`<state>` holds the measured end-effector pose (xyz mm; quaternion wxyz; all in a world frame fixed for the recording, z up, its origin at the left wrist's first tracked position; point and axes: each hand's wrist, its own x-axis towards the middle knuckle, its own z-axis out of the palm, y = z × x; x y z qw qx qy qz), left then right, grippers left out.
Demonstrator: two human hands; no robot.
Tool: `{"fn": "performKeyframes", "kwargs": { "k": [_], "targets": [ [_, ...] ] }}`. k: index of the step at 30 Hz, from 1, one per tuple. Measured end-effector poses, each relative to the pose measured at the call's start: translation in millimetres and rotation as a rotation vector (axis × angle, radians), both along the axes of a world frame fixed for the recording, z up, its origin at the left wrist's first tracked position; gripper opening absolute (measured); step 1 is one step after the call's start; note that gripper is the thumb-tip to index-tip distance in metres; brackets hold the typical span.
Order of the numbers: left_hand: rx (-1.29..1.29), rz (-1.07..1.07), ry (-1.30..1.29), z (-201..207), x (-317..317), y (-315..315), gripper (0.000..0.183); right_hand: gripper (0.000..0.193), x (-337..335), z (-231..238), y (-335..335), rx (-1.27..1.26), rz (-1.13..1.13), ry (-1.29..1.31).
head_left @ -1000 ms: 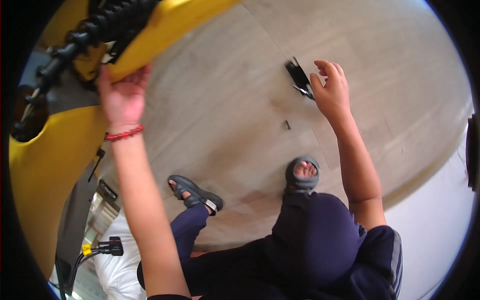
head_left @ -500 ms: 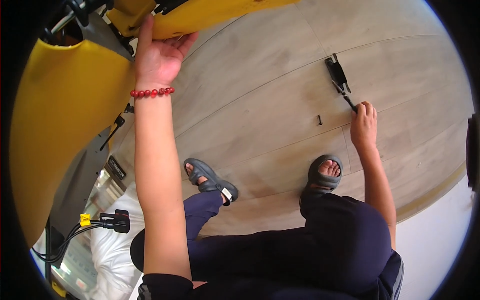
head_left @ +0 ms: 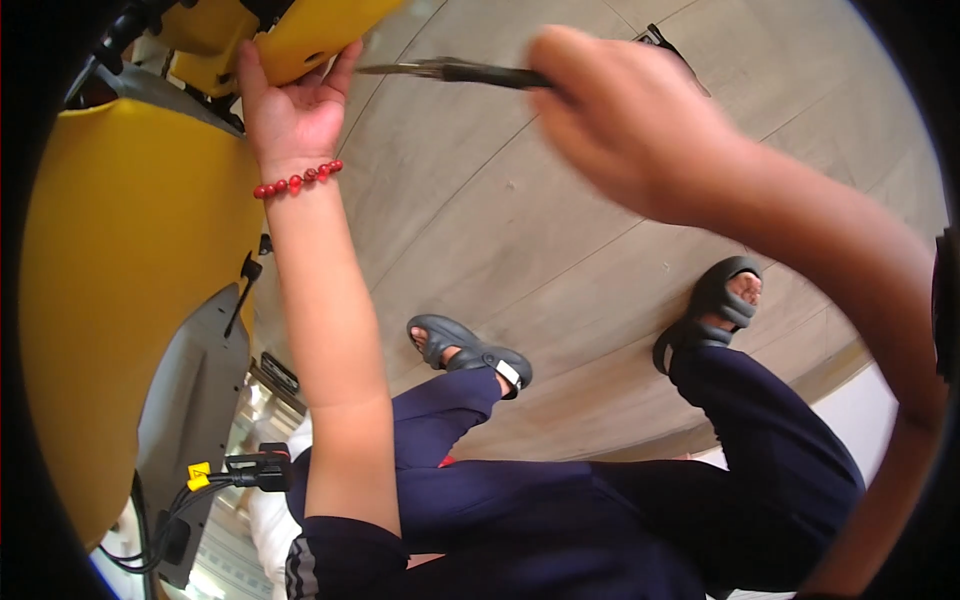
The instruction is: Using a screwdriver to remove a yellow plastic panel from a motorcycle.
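My left hand (head_left: 297, 110) is raised at the upper left, palm facing me, its thumb and fingers gripping the lower edge of a curved yellow panel (head_left: 325, 35) from below. Some fingertips are hidden behind that panel. Across from it, my right hand (head_left: 640, 125) is closed around the black handle of a screwdriver (head_left: 470, 73). Its thin metal shaft points left, with the tip close to my left fingers and the panel edge. Motion smears the right hand and the tool somewhat. A black part (head_left: 662, 42) lies on the floor, mostly covered by the right hand.
A large yellow shell (head_left: 150, 260) with a grey lower panel (head_left: 195, 370) stands along the left. Black cables with a connector (head_left: 258, 470) and a yellow tag (head_left: 199, 475) hang beside it. My sandalled feet (head_left: 470, 350) rest on the wood-look floor (head_left: 560, 240).
My right hand has lifted the screwdriver from near the floor and brought it up and left toward the yellow panel. My left hand keeps its grip. The view has shifted, and my right foot appears farther right.
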<state>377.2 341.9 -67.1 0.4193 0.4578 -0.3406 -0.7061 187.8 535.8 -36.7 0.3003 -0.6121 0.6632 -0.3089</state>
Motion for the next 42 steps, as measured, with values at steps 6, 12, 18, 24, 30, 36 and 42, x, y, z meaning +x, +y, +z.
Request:
{"fn": "performKeyframes", "kwargs": {
  "k": [6, 12, 18, 24, 30, 36, 42],
  "targets": [
    [0.02, -0.031, 0.032, -1, 11, -6, 0.052, 0.011, 134, -40, -24, -0.221, -0.57, -0.616],
    [-0.092, -0.088, -0.035, -4, 13, -11, 0.059, 0.012, 176, -52, -32, -0.123, -0.822, -0.928],
    [-0.153, -0.239, 0.07, -1, 10, -6, 0.04, 0.014, 180, -61, -43, -0.147, -0.82, -0.965],
    [-0.159, -0.14, 0.031, -4, 10, -5, 0.046, 0.016, 174, -62, -51, -0.215, -0.83, -0.975],
    [-0.152, -0.166, 0.032, -3, 11, -8, 0.046, 0.017, 172, -62, -56, -0.175, -0.816, -1.025],
    [-0.139, -0.175, 0.06, -4, 13, -9, 0.045, 0.019, 173, -66, -56, -0.179, -0.803, -1.052],
    [-0.157, -0.162, 0.011, -3, 13, -9, 0.045, 0.02, 163, -64, -52, -0.018, -0.692, -1.434]
  ]
}}
